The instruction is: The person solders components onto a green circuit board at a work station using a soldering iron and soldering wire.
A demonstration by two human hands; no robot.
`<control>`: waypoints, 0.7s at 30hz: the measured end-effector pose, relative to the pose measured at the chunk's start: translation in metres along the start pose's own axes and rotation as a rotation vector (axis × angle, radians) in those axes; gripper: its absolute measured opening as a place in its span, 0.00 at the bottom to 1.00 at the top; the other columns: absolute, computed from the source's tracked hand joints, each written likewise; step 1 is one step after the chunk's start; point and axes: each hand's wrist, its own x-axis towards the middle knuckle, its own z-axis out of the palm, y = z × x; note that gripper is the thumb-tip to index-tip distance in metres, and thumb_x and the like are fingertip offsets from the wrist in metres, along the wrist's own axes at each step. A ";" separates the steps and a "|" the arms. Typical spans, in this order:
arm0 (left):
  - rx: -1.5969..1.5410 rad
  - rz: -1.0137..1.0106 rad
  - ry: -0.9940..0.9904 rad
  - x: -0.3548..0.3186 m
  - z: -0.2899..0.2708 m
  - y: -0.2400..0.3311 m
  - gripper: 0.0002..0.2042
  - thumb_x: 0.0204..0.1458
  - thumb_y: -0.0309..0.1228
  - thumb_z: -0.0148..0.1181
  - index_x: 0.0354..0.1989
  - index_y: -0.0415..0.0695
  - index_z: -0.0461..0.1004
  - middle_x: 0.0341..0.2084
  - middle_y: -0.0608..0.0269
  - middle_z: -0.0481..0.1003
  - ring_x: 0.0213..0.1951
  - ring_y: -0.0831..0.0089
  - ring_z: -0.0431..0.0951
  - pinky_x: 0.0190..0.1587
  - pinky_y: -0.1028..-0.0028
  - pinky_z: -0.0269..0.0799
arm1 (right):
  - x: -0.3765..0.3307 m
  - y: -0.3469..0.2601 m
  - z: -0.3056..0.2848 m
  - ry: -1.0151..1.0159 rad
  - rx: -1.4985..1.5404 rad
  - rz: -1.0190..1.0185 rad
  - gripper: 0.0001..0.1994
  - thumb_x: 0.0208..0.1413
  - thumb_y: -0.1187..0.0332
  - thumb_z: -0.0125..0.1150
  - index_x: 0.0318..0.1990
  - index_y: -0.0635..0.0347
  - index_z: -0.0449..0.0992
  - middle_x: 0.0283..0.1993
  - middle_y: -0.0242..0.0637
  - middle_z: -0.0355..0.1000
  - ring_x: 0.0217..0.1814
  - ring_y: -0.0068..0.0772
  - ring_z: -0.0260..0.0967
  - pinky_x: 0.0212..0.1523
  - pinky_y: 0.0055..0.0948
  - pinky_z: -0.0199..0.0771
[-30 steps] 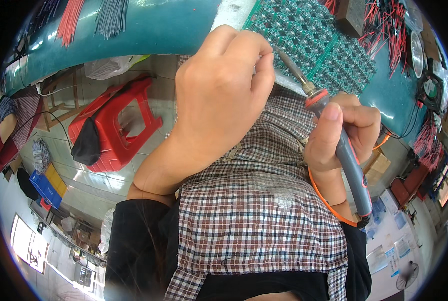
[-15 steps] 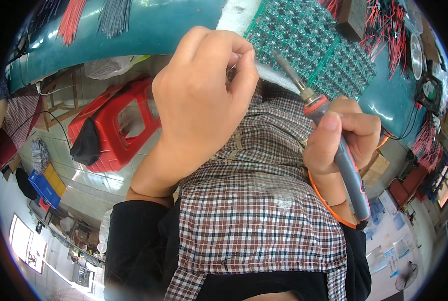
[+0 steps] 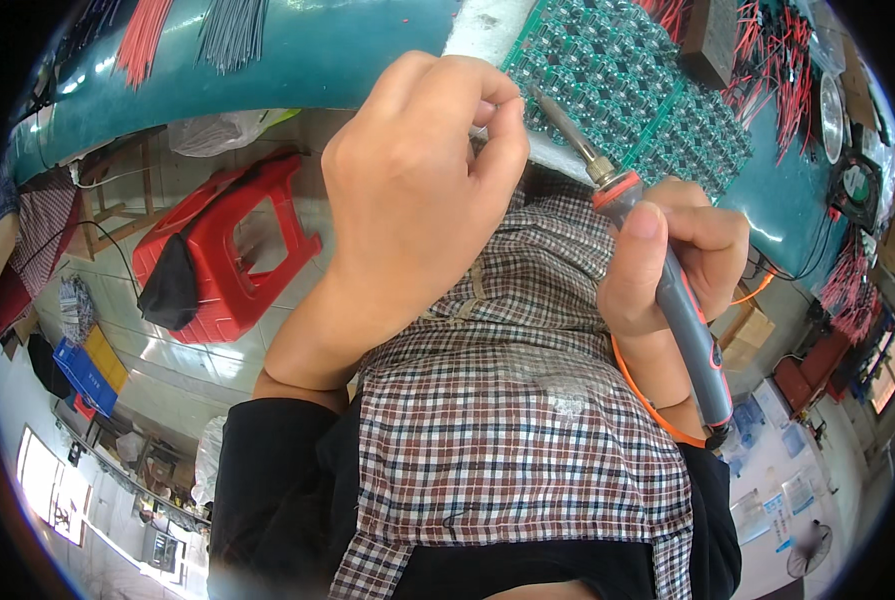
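My right hand [image 3: 672, 255] grips a soldering iron [image 3: 689, 325] with a dark grey and red handle. Its metal tip slants up and left over a green panel of small circuit boards [image 3: 607, 65]. Near that tip, my left hand [image 3: 422, 160] is closed in a pinch, thumb against forefinger, at the panel's left edge. Whatever lies between those fingertips is too small or hidden to make out. Under the panel sits a white foam slab [image 3: 482, 28]. An orange cord [image 3: 657, 415] runs from the iron past my right wrist.
Red wires [image 3: 147, 40] and grey wires [image 3: 232, 35] lie on the green tabletop [image 3: 317, 60] at the far left. A dark block [image 3: 709, 42] stands at the panel's far right, beside more red and black wires [image 3: 782, 80]. A small fan [image 3: 855, 185] is at right. Left below is a red stool [image 3: 227, 250].
My left hand has shifted slightly right. The soldering iron has moved a little left and up, bringing its tip closer to my left fingertips. The board panel has also shifted slightly right in view.
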 end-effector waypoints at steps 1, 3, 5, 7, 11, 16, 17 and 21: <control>0.000 -0.001 0.000 0.000 0.001 -0.001 0.06 0.45 0.25 0.67 0.29 0.47 0.75 0.23 0.68 0.73 0.17 0.72 0.74 0.20 0.72 0.67 | 0.000 0.000 0.000 -0.001 0.000 0.000 0.14 0.50 0.80 0.65 0.37 0.64 0.63 0.23 0.37 0.67 0.20 0.21 0.62 0.20 0.20 0.59; 0.004 0.003 0.002 -0.001 0.002 -0.001 0.06 0.45 0.25 0.67 0.29 0.47 0.75 0.23 0.68 0.73 0.18 0.70 0.74 0.20 0.71 0.67 | 0.000 0.000 0.000 -0.002 0.007 0.010 0.14 0.51 0.80 0.66 0.37 0.64 0.63 0.23 0.38 0.68 0.20 0.21 0.62 0.20 0.20 0.60; 0.015 0.034 -0.002 0.000 0.001 -0.002 0.05 0.46 0.23 0.67 0.30 0.44 0.77 0.24 0.68 0.74 0.17 0.77 0.72 0.21 0.76 0.65 | 0.000 0.000 0.000 -0.003 0.007 0.010 0.14 0.51 0.79 0.66 0.37 0.64 0.63 0.23 0.38 0.68 0.20 0.21 0.62 0.20 0.20 0.60; 0.027 0.065 -0.006 0.001 0.001 -0.002 0.05 0.47 0.21 0.67 0.31 0.41 0.78 0.25 0.68 0.75 0.17 0.84 0.70 0.22 0.81 0.63 | 0.000 0.000 0.000 -0.003 0.007 0.010 0.14 0.51 0.79 0.66 0.37 0.64 0.63 0.23 0.38 0.68 0.20 0.21 0.62 0.20 0.20 0.60; -0.011 0.031 -0.004 -0.001 -0.002 0.004 0.05 0.47 0.20 0.67 0.31 0.40 0.78 0.25 0.68 0.73 0.18 0.85 0.70 0.21 0.83 0.61 | -0.001 -0.002 -0.003 -0.004 0.020 0.006 0.14 0.52 0.79 0.65 0.37 0.64 0.62 0.23 0.37 0.67 0.20 0.20 0.61 0.21 0.20 0.60; -0.030 0.001 -0.011 0.000 -0.002 0.001 0.05 0.47 0.20 0.66 0.32 0.40 0.78 0.25 0.67 0.73 0.19 0.86 0.70 0.21 0.83 0.62 | 0.002 -0.007 -0.003 -0.003 0.001 0.025 0.13 0.52 0.79 0.64 0.36 0.63 0.62 0.22 0.36 0.67 0.19 0.19 0.60 0.20 0.20 0.59; -0.017 0.022 -0.007 0.001 -0.001 0.000 0.04 0.47 0.20 0.66 0.32 0.40 0.78 0.25 0.67 0.73 0.20 0.85 0.70 0.21 0.83 0.62 | 0.002 -0.007 -0.003 -0.004 0.006 0.051 0.13 0.52 0.79 0.64 0.36 0.63 0.61 0.22 0.36 0.66 0.19 0.19 0.60 0.20 0.20 0.58; 0.030 0.043 -0.013 0.001 0.000 0.000 0.04 0.47 0.21 0.67 0.31 0.41 0.78 0.24 0.68 0.73 0.19 0.84 0.71 0.22 0.82 0.63 | 0.003 -0.008 -0.002 -0.005 -0.006 0.079 0.14 0.52 0.79 0.64 0.36 0.63 0.61 0.22 0.37 0.66 0.20 0.19 0.60 0.21 0.20 0.59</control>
